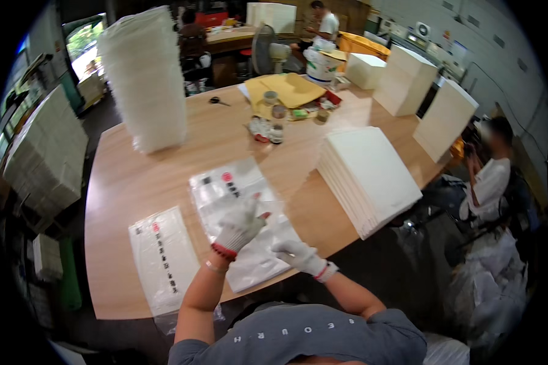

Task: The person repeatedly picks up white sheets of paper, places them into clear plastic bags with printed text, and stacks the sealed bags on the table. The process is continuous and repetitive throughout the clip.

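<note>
A stack of clear plastic bags [249,267] with printed marks lies flat on the table in front of me, its upper layer wrinkled. My left hand [242,224], in a white knit glove with a red cuff, rests on the middle of the stack. Its fingers are apart and it holds nothing that I can see. My right hand [301,257], gloved the same way, reaches over the right edge of the stack, fingers stretched toward the left hand. Nothing shows in it. Another printed plastic bag [164,258] lies to the left, its lower end hanging over the table's edge.
A tall stack of white sheets [143,85] stands at the far left. White blocks of sheets [371,176] stand on the right. Tape rolls [278,111], scissors [219,101] and yellow paper [292,88] lie farther back. One person [490,176] sits at the right.
</note>
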Demonstrator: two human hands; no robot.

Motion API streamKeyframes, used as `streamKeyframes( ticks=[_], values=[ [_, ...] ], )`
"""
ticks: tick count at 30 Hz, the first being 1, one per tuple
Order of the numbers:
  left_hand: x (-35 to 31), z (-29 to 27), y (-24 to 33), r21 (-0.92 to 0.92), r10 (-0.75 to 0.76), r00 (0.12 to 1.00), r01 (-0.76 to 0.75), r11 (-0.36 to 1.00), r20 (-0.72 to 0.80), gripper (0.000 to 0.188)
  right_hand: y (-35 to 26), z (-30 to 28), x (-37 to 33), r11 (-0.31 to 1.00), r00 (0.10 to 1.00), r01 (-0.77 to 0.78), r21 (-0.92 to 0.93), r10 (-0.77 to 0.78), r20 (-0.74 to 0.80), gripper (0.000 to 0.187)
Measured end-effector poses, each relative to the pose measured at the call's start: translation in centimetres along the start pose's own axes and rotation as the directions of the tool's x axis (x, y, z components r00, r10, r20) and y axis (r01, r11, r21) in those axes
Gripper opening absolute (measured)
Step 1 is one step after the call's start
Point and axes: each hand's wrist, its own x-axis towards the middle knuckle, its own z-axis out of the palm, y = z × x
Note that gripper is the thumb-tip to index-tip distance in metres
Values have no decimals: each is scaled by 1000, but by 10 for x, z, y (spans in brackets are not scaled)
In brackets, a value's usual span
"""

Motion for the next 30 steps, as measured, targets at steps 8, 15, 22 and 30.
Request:
streamKeyframes(
  ticks=[8,15,22,30],
  values=[
    [-16,-11,54,-303,213,953,-272,914,-214,48,22,-236,-103,546,925,-210,-811,-158,-346,69],
    [-45,9,122,-514,373,921,-266,816,115,20,56,-270,-101,759,912,-38,-649,-240,-333,65],
    [-59,37,171,-701,534,786,-189,687,312,21,36,-264,-108,496,902,69,-865,-402,-159,50],
    [-71,42,175,-755,540,750,-84,650,381,23,58,-270,-112,606,937,-20,-796,-267,-227,59]
  ],
)
